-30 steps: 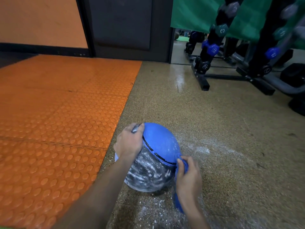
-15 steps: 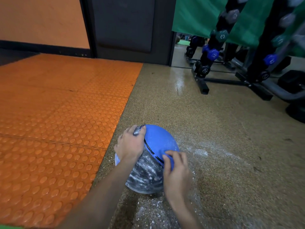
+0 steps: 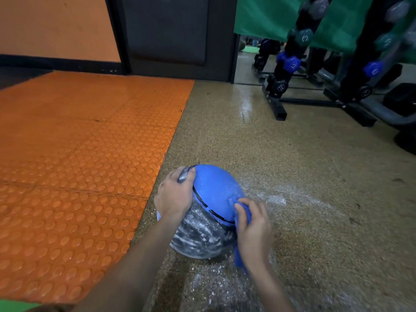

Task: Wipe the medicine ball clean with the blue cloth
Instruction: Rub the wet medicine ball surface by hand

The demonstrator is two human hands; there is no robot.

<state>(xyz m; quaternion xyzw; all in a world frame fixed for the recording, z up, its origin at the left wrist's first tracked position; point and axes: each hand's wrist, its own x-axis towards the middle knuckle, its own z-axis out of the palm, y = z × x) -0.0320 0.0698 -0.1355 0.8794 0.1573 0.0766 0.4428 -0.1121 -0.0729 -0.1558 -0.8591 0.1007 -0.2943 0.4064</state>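
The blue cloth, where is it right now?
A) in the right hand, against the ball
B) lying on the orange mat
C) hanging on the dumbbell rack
A: the right hand holds the blue cloth against the side of the medicine ball, and a tail of cloth hangs below the wrist.

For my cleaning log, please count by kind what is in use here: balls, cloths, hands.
Ball: 1
Cloth: 1
Hands: 2, left hand and right hand
Total: 4
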